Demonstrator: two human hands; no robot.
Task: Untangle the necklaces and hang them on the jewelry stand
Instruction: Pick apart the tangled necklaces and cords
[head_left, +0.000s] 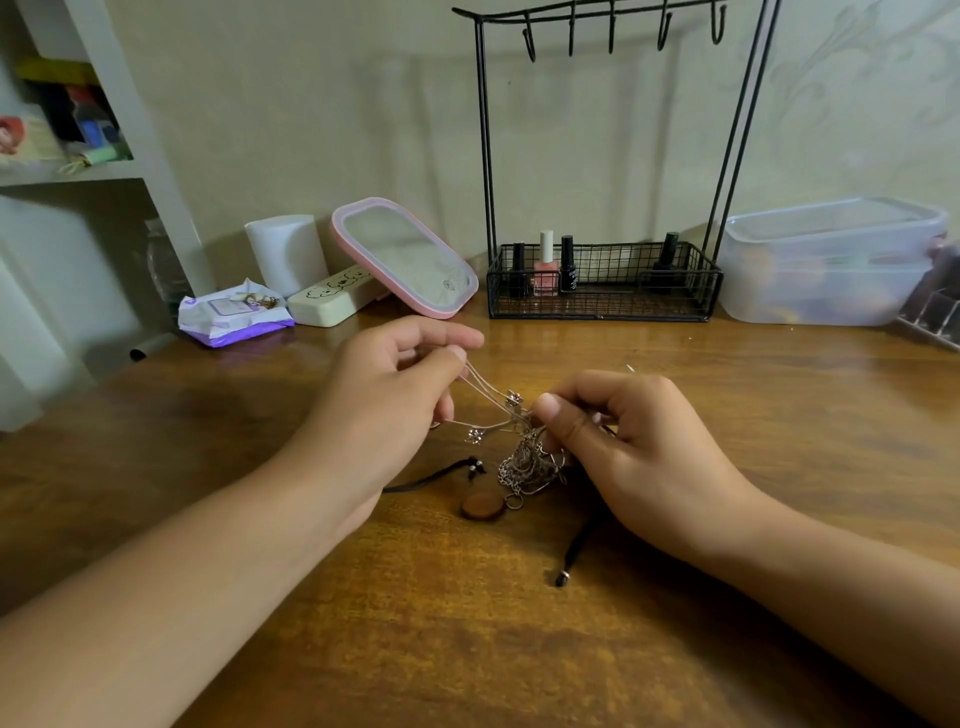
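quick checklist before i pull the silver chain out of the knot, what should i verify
1. Left hand pinches the silver chain: ok.
2. Right hand holds the knot: ok.
3. Chain free of the knot: not ok, strands run into it.
4. Black cord free of the knot: cannot tell, it passes under the right hand.
5. Stand hooks free: ok, none of those in view holds anything.

black wire jewelry stand (602, 283), pink-rimmed mirror (405, 257), silver chains (524, 462), brown wood-grain table (467, 623).
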